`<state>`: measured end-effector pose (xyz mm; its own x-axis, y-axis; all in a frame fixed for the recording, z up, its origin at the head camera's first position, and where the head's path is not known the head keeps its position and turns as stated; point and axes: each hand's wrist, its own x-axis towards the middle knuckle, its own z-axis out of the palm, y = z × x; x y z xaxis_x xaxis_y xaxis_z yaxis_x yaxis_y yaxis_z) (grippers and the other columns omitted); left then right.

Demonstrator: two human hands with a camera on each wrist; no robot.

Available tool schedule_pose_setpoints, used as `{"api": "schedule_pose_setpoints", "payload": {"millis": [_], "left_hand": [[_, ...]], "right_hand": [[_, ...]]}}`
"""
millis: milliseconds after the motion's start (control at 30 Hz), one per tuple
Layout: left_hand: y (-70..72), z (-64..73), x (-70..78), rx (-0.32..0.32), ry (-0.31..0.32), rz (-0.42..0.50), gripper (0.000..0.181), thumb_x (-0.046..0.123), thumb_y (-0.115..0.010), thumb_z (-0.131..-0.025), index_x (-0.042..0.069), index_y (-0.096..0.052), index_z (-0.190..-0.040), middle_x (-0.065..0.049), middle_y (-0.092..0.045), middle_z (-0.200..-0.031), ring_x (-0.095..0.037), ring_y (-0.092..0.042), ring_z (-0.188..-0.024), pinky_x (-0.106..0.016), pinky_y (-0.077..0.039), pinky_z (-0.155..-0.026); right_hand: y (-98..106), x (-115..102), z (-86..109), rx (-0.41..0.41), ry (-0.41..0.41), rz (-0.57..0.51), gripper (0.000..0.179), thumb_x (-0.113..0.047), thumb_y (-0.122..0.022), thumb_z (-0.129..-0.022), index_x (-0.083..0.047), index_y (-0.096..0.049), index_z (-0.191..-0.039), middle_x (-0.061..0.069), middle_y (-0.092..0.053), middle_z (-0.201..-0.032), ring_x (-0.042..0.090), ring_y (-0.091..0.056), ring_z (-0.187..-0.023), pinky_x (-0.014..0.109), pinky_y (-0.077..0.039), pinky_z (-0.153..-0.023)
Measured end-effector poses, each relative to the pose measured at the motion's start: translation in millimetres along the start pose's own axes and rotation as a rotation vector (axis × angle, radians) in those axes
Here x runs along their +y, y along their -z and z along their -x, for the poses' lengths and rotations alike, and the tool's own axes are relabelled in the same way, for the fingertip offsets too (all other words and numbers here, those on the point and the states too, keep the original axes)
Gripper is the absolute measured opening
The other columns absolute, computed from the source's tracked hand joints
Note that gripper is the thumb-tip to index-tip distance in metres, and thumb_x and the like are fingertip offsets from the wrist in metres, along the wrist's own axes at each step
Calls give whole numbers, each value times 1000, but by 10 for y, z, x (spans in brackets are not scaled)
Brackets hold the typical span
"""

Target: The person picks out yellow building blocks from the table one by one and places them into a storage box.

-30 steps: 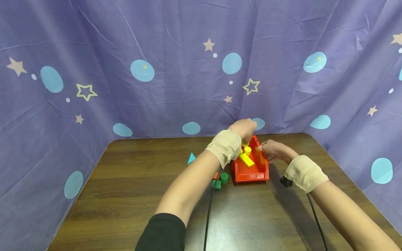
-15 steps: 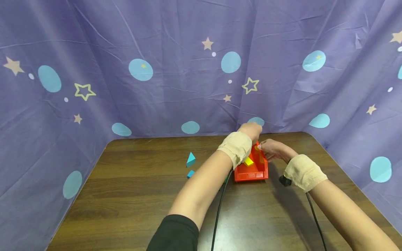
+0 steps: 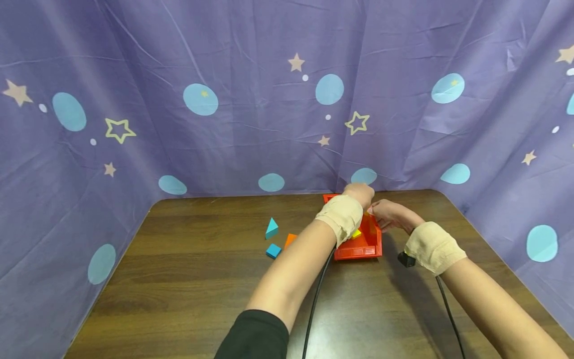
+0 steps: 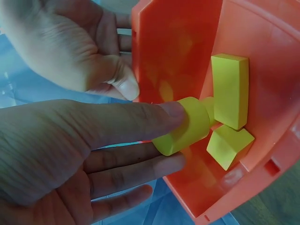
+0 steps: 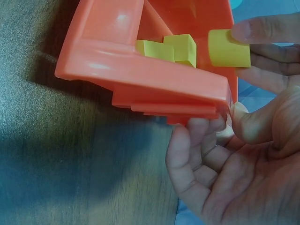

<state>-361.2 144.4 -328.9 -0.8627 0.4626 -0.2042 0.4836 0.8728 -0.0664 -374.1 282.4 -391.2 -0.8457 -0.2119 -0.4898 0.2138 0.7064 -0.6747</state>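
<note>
My left hand (image 3: 359, 195) is over the far part of a red plastic bin (image 3: 358, 253). In the left wrist view it pinches a yellow cylinder block (image 4: 190, 129) between thumb and fingers, above the bin's inside. Below lie a yellow rectangular block (image 4: 228, 91) and another angular yellow block (image 4: 228, 144); a further yellow piece is mostly hidden behind the cylinder. My right hand (image 3: 393, 215) grips the bin's right side wall, thumb on the rim and fingers curled beneath its outer edge, as the right wrist view shows. The left forearm hides part of the bin.
Left of the bin, on the wooden table (image 3: 193, 279), are a light blue triangular block (image 3: 271, 229), a blue block (image 3: 273, 251) and an orange block (image 3: 290, 240) partly covered by the left forearm. A purple curtain (image 3: 251, 139) hangs behind the table. Cables trail from both wrists.
My left hand has moved right and a little nearer over the bin. Its forearm now covers the green blocks and uncovers the blue block and part of the orange one. The right hand stays put.
</note>
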Motion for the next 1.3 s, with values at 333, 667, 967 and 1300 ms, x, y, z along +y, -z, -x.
{"api": "schedule_pose_setpoints", "payload": {"millis": [333,667,967,1300], "left_hand": [[-107,-170,77,-99,96,-57,36,36,-52,-106,32,-60,-141,11,-60,-144,-11,-60,-126,-36,-52,-100],[-318,-447,48,-166,187,-106,35,31,-49,-107,35,-61,-139,14,-60,-143,-9,-64,-117,-37,-55,-91],[-325,-439,83,-212,252,-66,38,36,-44,-108,37,-57,-144,15,-56,-147,-9,-62,-123,-37,-54,-97],[-463,-438,84,-142,270,-57,32,29,-47,-108,33,-65,-134,15,-67,-132,-6,-66,-113,-36,-55,-95]], "right_hand": [[-36,7,1,16,12,-7,40,-16,-37,-103,8,-44,-135,5,-53,-84,17,-60,-78,37,-55,-77],[-31,13,-11,13,-15,6,51,-19,-34,-108,11,-31,-149,34,-58,-129,29,-67,-102,39,-57,-80],[-27,12,-33,19,-10,-9,55,-20,-36,-107,11,-28,-152,17,-60,-105,21,-64,-88,39,-57,-81],[-28,19,-41,19,-15,4,59,-21,-35,-108,12,-21,-154,23,-55,-111,24,-61,-89,39,-57,-82]]}}
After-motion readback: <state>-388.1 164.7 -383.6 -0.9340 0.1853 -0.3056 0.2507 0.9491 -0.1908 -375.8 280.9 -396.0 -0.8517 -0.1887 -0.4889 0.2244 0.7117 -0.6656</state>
